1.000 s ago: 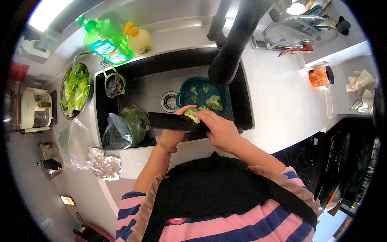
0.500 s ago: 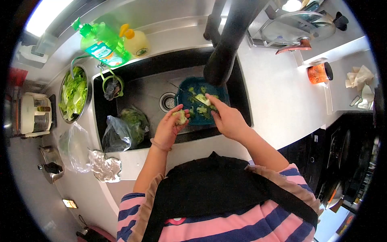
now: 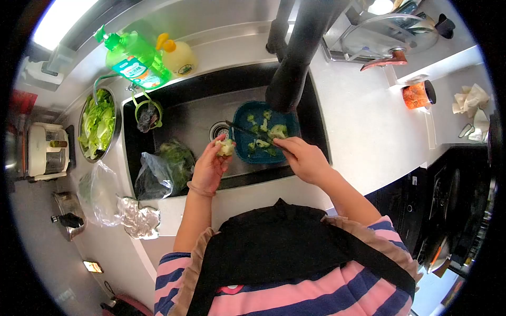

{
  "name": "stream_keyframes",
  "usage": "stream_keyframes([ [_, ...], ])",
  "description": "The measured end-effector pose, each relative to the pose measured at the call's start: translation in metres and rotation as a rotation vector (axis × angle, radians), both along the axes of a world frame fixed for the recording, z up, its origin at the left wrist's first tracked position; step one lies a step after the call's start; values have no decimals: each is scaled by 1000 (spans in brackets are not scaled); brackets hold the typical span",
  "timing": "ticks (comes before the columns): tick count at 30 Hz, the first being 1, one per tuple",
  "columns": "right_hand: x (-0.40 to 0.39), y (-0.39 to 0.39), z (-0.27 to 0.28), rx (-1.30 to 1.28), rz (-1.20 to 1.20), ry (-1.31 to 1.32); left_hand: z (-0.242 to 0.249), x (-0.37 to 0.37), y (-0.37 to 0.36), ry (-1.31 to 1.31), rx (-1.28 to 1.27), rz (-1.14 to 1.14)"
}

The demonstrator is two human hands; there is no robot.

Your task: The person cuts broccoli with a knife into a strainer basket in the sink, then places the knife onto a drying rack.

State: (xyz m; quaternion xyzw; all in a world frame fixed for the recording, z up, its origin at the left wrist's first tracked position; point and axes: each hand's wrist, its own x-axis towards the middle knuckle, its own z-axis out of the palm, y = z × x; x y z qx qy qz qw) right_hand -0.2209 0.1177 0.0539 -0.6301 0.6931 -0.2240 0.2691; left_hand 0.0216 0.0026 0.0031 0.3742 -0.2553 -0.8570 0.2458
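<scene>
My left hand (image 3: 208, 171) is closed around a pale piece of broccoli (image 3: 225, 148), held just left of a teal basket (image 3: 238, 150) in the sink. My right hand (image 3: 304, 160) grips a dark, thin-bladed knife (image 3: 243, 128) over the basket, its blade pointing left towards the drain. The knife's handle is mostly hidden by my fingers. Several cut broccoli florets (image 3: 262, 143) lie in the basket, and a larger floret (image 3: 278, 131) rests near my right fingertips.
A black faucet (image 3: 287, 87) overhangs the sink (image 3: 200, 110). In the sink's left part lie a plastic bag with greens (image 3: 174, 160) and a green strainer (image 3: 153, 124). A bowl of lettuce (image 3: 98, 124) and a green soap bottle (image 3: 138, 63) stand on the counter.
My left hand has drawn left with its broccoli piece, away from the basket. My right hand has shifted slightly right and down, and the knife blade now shows clearly across the basket.
</scene>
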Motion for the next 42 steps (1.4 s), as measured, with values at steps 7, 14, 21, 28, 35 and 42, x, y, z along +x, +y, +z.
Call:
stream_keyframes([
  [7,-4,20,24,11,89,163,15,-3,3,-234,-255,54],
  [14,-12,31,33,-73,177,307,36,-4,3,-290,-609,-14],
  [21,-16,31,42,-158,245,407,50,2,3,-303,-666,-89],
  [28,-16,31,46,-196,257,412,52,5,6,-433,-842,-197],
  [35,-21,27,55,-237,291,508,72,10,6,-543,-1129,-280],
  [42,-31,17,46,-284,346,519,82,17,2,-533,-1177,-337],
])
